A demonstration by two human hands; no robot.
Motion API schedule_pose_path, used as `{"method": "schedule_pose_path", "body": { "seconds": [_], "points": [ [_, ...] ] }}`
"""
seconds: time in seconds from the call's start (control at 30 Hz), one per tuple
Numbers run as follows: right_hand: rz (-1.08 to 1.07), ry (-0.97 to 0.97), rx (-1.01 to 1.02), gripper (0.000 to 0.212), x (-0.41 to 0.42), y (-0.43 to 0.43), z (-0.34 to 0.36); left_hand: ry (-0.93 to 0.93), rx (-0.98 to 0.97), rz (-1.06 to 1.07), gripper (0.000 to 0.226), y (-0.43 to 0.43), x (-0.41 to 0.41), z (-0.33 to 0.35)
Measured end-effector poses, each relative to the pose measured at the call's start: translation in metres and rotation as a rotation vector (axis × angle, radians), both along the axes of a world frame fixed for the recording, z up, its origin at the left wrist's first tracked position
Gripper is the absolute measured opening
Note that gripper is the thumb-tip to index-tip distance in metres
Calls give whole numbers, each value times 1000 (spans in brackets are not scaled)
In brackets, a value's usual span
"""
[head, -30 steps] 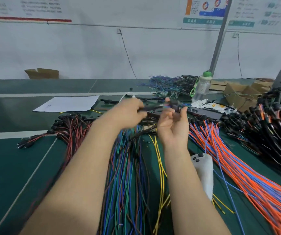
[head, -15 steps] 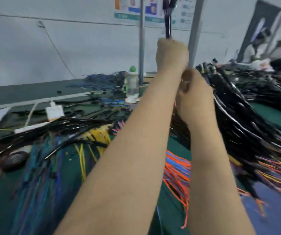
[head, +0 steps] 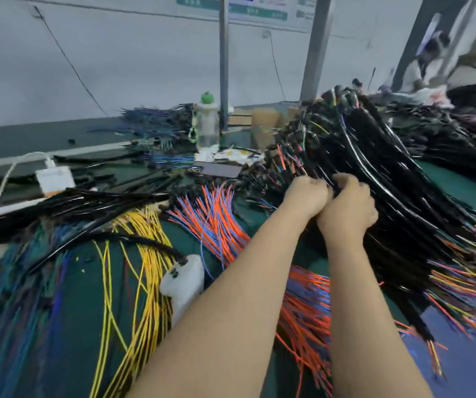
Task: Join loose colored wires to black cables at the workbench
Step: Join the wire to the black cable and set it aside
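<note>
A big heap of black cables (head: 397, 179) with colored wire ends covers the right of the green bench. My left hand (head: 307, 196) and my right hand (head: 346, 209) sit side by side at the heap's near-left edge. Both have their fingers curled among the cables, and a black cable (head: 330, 186) shows between them. What the fingertips hold is hidden and blurred. Loose orange and blue wires (head: 216, 216) fan out left of my hands. Yellow wires (head: 147, 271) and blue-green wires (head: 15, 297) lie further left.
A white plastic piece (head: 186, 280) lies by my left forearm. A phone (head: 219, 168), a water bottle (head: 208, 124), a white charger (head: 54, 179) and cardboard boxes (head: 265, 119) stand further back. Two metal posts (head: 315, 53) rise behind. A person (head: 423, 67) sits far right.
My view swung right. My left hand, which held a black cable raised high half a second ago, has come down, and both hands now lie on the heap of black cables.
</note>
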State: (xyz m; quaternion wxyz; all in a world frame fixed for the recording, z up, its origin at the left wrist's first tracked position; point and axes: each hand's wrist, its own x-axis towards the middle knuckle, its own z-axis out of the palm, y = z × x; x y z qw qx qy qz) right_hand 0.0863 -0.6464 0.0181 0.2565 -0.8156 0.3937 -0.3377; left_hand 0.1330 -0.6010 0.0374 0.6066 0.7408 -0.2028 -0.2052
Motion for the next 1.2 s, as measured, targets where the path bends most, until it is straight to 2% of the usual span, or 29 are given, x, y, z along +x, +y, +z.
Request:
{"method": "schedule_pose_path", "body": {
  "seconds": [0.17,0.33,0.47,0.6,0.7,0.77,0.83,0.93,1.03,1.13,1.2],
  "points": [
    [380,-281,61,21,5,67,51,-38,-282,223,26,64,11,37],
    [635,-302,155,21,27,161,52,-118,-339,445,18,169,12,42],
    [859,-157,177,24,44,236,25,-141,-245,674,9,259,13,14],
    [1038,160,145,29,55,297,-12,-56,-267,943,18,346,8,-27],
    [1092,359,82,30,55,323,-30,8,-257,1102,10,401,5,-56],
    [1091,438,65,33,56,335,-38,46,-238,1173,14,428,2,-68],
    [1069,478,26,33,56,346,-42,-12,-167,1233,14,448,-1,-75],
    [1061,376,-31,29,56,369,-41,-122,175,1285,25,470,-7,-78],
    [1168,286,-63,30,54,399,-42,-160,506,1242,31,483,-10,-79],
    [1170,479,-221,25,56,424,-52,-119,517,1183,34,486,-9,-78],
    [1181,480,-220,15,57,433,-58,-124,516,1138,34,486,-8,-79]
  ]
}}
